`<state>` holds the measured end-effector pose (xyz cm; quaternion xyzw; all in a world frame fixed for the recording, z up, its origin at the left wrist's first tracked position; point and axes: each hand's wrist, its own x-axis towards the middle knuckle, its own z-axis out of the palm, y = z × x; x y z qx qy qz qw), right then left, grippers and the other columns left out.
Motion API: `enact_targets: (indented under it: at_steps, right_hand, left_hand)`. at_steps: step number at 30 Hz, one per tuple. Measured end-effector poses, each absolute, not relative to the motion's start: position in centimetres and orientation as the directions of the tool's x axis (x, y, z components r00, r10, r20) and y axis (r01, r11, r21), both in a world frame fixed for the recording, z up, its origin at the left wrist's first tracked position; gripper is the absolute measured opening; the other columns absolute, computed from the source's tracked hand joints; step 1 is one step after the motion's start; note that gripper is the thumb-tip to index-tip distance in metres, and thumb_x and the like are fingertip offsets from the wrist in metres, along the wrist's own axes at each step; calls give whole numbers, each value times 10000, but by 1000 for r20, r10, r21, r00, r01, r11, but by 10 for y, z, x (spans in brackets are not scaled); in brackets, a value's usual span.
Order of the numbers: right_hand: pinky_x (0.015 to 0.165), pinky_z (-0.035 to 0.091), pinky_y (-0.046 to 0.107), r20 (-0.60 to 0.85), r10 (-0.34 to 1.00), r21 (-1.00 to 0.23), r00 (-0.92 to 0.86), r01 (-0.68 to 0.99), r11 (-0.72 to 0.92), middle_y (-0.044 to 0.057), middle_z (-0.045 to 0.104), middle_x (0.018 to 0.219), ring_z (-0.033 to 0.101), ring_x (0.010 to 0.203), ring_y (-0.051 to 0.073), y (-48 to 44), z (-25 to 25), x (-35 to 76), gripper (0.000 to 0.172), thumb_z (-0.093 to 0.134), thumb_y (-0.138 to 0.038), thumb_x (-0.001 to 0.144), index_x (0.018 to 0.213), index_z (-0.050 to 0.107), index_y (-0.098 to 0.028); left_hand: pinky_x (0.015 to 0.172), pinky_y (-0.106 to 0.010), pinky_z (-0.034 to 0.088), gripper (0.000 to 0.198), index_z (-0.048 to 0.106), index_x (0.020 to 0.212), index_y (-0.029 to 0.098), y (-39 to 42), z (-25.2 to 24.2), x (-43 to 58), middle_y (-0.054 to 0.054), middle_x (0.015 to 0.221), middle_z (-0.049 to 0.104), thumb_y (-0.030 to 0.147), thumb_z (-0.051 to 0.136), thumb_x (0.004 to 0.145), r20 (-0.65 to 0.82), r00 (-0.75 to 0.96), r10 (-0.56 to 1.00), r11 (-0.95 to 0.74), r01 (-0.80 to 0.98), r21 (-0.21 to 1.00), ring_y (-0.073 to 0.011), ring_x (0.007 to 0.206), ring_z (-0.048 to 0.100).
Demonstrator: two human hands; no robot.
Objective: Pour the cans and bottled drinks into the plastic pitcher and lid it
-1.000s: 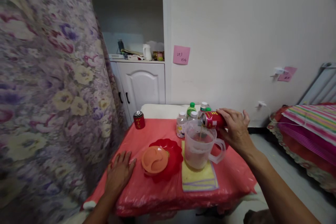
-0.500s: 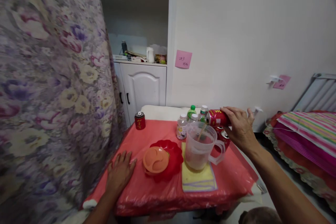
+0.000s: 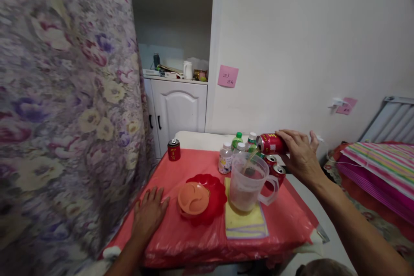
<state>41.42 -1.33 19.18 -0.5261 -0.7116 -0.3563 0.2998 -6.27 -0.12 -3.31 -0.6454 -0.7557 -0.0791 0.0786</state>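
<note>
Crowding the pitcher (image 3: 243,190), bottles (image 3: 225,163) behind, standing cans (image 3: 279,174) partly hidden, cloth (image 3: 246,226) beneath

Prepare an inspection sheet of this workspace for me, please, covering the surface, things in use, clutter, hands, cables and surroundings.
Surface: red plastic cover, wrinkled, over a table.
Things in use: red can tilted, a stream falling into the clear jug, which stands on a yellow cloth.
Clutter: orange dish on a red plate; bottles behind the jug; two cans beside it; a lone can at far left.
Hands: left hand palm down on the cover; right hand gripping the tilted can.
Cables: white cable off the table, by the bed.
Surroundings: floral curtain left; cabinet and wall behind.
</note>
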Motion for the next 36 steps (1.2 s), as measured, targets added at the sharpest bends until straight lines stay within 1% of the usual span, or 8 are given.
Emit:
enact_targets:
  at_steps: [7, 15, 26, 32, 36]
  right_hand:
    - [1154, 199, 682, 800, 535, 203, -272, 961, 186, 117, 667, 1320, 578, 1198, 313, -13, 195, 417, 499, 572, -145, 877, 1363, 510, -241]
    - [1155, 183, 686, 785, 546, 225, -293, 956, 191, 117, 659, 1335, 567, 1197, 314, -14, 197, 419, 509, 563, -141, 880, 1375, 499, -240]
    - [1156, 177, 686, 777, 562, 207, -285, 958, 199, 118, 659, 1339, 563, 1203, 318, -17, 198, 415, 502, 533, -123, 883, 1370, 497, -240]
    - [1163, 163, 672, 771, 567, 216, -291, 956, 197, 112, 663, 1333, 559, 1208, 315, -17, 199, 416, 499, 535, -102, 882, 1364, 513, -228]
    - [1164, 156, 665, 766, 568, 228, -302, 953, 199, 114, 663, 1338, 552, 1221, 313, -17, 197, 418, 518, 515, -80, 873, 1370, 508, -227]
  left_hand:
    - [1150, -579, 321, 580, 501, 1474, 148, -1, -32, -62, -149, 1593, 465, 402, 290, 997, 219, -160, 962, 160, 987, 17, -346, 1478, 384]
    - [1154, -561, 314, 585, 496, 1478, 151, -3, -31, -61, -145, 1596, 463, 404, 285, 994, 226, -154, 962, 158, 987, 3, -336, 1479, 384]
    - [1141, -547, 330, 577, 494, 1470, 144, -5, -25, -58, -145, 1588, 473, 401, 269, 1004, 222, -137, 965, 148, 988, -34, -336, 1469, 393]
    - [1135, -558, 337, 572, 499, 1462, 132, -5, -24, -57, -152, 1586, 474, 400, 285, 1005, 224, -133, 966, 142, 990, -26, -346, 1469, 388]
    - [1138, -551, 334, 574, 492, 1469, 139, -4, -24, -58, -160, 1601, 449, 401, 276, 1007, 223, -142, 964, 150, 988, -21, -331, 1464, 401]
